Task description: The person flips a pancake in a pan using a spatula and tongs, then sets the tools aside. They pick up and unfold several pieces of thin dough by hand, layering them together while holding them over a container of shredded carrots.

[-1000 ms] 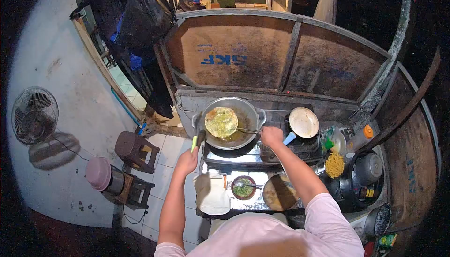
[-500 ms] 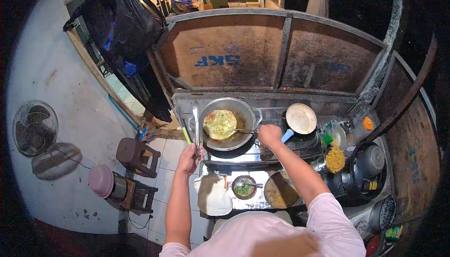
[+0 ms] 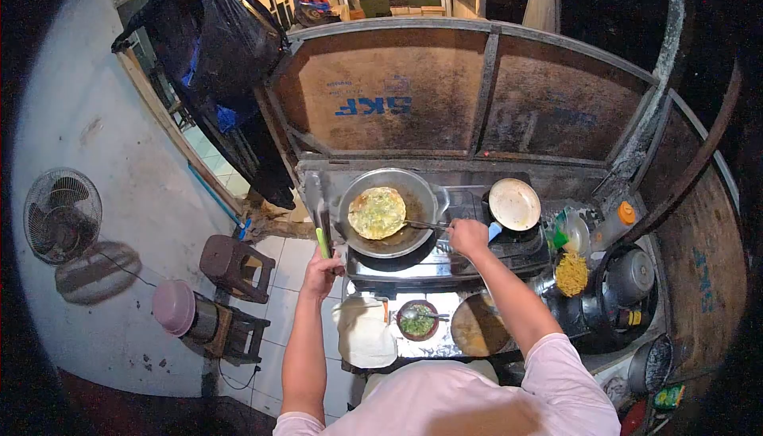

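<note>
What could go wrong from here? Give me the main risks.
The round of food meets the long utensil at one edge, so it might tear or fold if lifted from there.
The right hand is close to the blue handle and could knock the small pan.

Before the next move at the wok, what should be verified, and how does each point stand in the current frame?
1. Right hand closed on the metal utensil: ok.
2. That utensil's far end at the round flat food: ok.
3. Food wholly inside the wok: ok.
4. Green-handled utensil, in the left hand, over the food: not ok, it is raised beside the wok's left rim.
5. Small pan apart from the wok: ok.
6. Food's underside browned: cannot tell, it is hidden.
</note>
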Motion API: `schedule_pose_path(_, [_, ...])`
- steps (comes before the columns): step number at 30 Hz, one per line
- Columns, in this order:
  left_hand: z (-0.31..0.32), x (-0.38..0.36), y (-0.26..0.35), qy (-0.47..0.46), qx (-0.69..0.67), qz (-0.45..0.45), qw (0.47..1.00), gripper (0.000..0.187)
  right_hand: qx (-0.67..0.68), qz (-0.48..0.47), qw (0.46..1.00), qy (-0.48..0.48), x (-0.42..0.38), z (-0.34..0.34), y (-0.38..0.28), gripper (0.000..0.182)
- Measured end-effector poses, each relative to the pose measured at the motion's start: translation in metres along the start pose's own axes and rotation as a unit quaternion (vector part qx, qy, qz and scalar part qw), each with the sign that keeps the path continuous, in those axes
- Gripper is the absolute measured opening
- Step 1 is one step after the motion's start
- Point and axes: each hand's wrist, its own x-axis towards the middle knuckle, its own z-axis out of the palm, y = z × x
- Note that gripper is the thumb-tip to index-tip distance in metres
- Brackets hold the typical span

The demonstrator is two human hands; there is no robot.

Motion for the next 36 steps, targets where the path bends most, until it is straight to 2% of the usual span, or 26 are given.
schedule_pose_path(5, [0.003, 0.006, 0.002, 0.031, -0.026, 0.009, 0.999, 0.028, -0.002, -0.008, 1.0, 0.003, 0.0, -0.01, -0.001, 0.023])
schedule_pose_path(7, [0.003, 0.009, 0.003, 0.064, 0.087, 0.015, 0.994, 0.038, -0.003, -0.017, 1.0, 0.012, 0.0, -0.007, 0.0, 0.023])
schedule_pose_path(11, [-0.002, 0.02, -0.004, 0.09, 0.187, 0.038, 0.977, 0.044, -0.006, -0.043, 0.998, 0.04, -0.004, 0.0, 0.003, 0.024])
schedule_pose_path(13, [0.003, 0.018, 0.003, 0.154, 0.334, -0.02, 0.93, 0.05, -0.012, -0.05, 0.997, 0.057, -0.01, 0.0, 0.002, 0.024])
schedule_pose_path(14, [0.001, 0.02, 0.0, 0.153, 0.333, -0.02, 0.93, 0.05, -0.017, -0.059, 0.995, 0.073, -0.011, 0.0, 0.002, 0.024])
schedule_pose_path(16, [0.002, 0.022, -0.001, 0.178, 0.507, -0.005, 0.843, 0.063, -0.022, -0.067, 0.994, 0.083, -0.014, 0.001, 0.002, 0.023])
schedule_pose_path(17, [0.003, 0.022, -0.003, 0.178, 0.507, -0.006, 0.843, 0.063, -0.027, -0.076, 0.992, 0.094, -0.015, 0.001, 0.001, 0.023])
schedule_pose_path(20, [0.026, 0.02, 0.001, 0.156, 0.626, -0.048, 0.762, 0.075, -0.028, -0.092, 0.99, 0.107, -0.021, -0.005, -0.004, 0.022])
schedule_pose_path(23, [0.033, 0.03, -0.009, 0.137, 0.649, -0.068, 0.745, 0.076, 0.008, -0.132, 0.978, 0.159, -0.022, 0.007, 0.003, 0.021])
schedule_pose_path(28, [0.036, 0.044, -0.022, 0.119, 0.668, -0.071, 0.731, 0.076, 0.0, -0.139, 0.975, 0.172, -0.034, -0.008, -0.006, 0.019])
schedule_pose_path(34, [0.031, 0.056, -0.032, 0.114, 0.66, -0.064, 0.74, 0.072, -0.025, -0.15, 0.97, 0.19, -0.041, -0.013, -0.014, 0.016])
schedule_pose_path(36, [0.03, 0.057, -0.031, 0.11, 0.629, -0.055, 0.767, 0.08, -0.032, -0.147, 0.971, 0.188, -0.041, -0.014, -0.015, 0.016])
